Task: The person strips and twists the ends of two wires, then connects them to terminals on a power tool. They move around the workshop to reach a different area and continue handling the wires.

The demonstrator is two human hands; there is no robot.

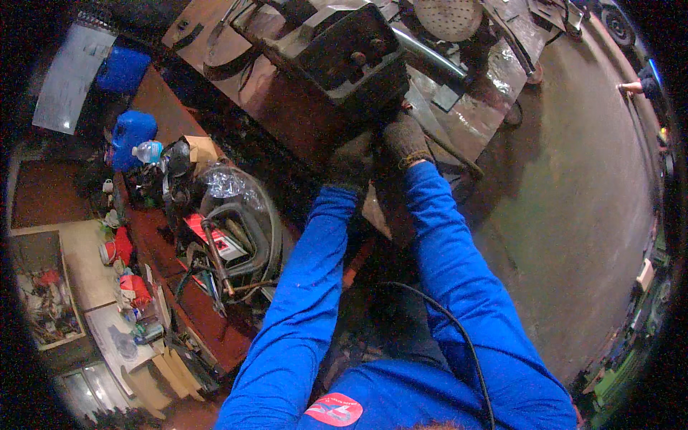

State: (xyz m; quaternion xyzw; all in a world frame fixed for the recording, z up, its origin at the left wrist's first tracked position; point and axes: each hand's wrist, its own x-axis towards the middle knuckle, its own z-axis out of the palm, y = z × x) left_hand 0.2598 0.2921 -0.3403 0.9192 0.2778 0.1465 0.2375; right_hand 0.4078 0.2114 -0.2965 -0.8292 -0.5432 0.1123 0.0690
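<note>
A dark, grimy metal box (358,79) with round knobs on one face stands on the metal workbench (494,107). Both my arms reach up to its near side, in blue sleeves. My right hand (403,140), in a knitted grey-brown work glove, is against the box's lower near corner, its fingers hidden in shadow. Just left of it, my left hand (352,161) is in a dark glove beneath the box's near edge. It is so dark there that I cannot make out its fingers or whether it grips anything.
A perforated round metal plate (449,16) and a shiny tube (433,54) lie beyond the box. On the left bench are a blue jug (135,136), a plastic bottle (147,151) and a large screw clamp (218,258). A black cable (459,322) crosses my right arm. Another person's hand (631,87) shows far right.
</note>
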